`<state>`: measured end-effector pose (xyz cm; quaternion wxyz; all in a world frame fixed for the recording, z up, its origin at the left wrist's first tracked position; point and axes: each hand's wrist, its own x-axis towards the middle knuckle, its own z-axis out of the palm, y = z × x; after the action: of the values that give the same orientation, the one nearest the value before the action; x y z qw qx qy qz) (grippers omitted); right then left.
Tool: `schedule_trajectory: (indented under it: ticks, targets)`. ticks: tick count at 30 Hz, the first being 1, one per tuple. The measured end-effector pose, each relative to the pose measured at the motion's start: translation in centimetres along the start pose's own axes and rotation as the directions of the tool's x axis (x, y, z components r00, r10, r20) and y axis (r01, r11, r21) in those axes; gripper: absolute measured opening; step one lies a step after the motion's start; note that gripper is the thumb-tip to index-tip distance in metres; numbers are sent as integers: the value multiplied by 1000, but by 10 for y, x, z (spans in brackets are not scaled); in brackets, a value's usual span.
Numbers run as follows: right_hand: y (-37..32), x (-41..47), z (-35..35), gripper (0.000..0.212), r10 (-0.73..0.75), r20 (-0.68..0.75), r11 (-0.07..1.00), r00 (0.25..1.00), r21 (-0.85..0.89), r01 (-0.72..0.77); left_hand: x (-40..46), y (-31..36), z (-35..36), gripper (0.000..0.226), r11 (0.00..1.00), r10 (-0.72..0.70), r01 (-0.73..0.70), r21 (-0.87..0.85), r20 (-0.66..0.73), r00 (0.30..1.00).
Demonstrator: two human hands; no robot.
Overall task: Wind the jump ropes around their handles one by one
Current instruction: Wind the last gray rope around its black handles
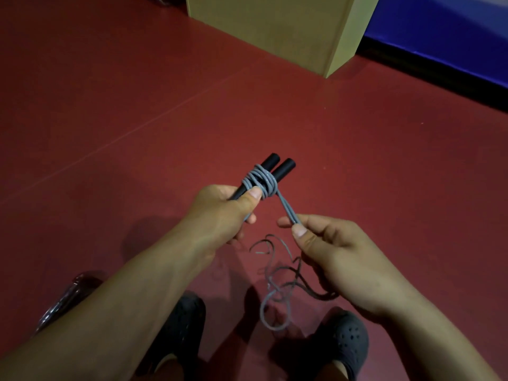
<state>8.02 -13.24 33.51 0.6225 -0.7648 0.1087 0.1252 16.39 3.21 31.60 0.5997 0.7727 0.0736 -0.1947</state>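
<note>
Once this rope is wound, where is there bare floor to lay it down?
Bare red floor lies ahead of the handles, short of the cardboard box, and right toward the blue wall base. It is crowded near the shoes, where loose rope trails.

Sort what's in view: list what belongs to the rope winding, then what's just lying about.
In the job:
left hand, gripping the handles
right hand, pinching the rope
loose rope on the floor

Lying about:
box
clear bundle at lower left, too dim to identify
blue mat
</note>
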Motion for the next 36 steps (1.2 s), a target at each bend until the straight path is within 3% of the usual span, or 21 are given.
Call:
schedule_trajectory:
  ticks: [5,9,14,17,23,27,30,32,36]
  targets:
    - [0,-5,-1,25,-132,-70,979,989,-168,119,-1,-4,-7,33,942,173,-167,290,5,985]
    - [11,-4,-1,23,-327,-121,859,937,-451,242,-4,-5,-13,32,846,154,-206,492,143,978]
    - [18,-1,-3,17,-521,-171,700,836,-646,304,-11,-4,-12,25,816,90,-255,519,323,942]
    - [20,3,-9,19,-560,-205,684,803,-661,308,-15,-2,-9,27,821,74,-305,483,440,895]
    - [22,7,-22,18,-550,-277,692,788,-679,244,-21,4,-9,20,811,78,-369,454,541,837]
    - [19,8,-30,8,-388,-335,817,858,-557,152,-26,5,-7,20,808,44,-381,449,599,800]
    - [11,8,-34,31,-156,-363,983,919,-152,107,-28,5,-7,17,834,34,-375,405,641,767]
    - [9,9,-39,38,-58,-343,998,938,9,65,-30,6,-6,15,855,38,-369,364,665,746]
    - [11,10,-45,35,27,-263,992,964,125,6,-32,9,-5,15,882,42,-358,305,707,706]
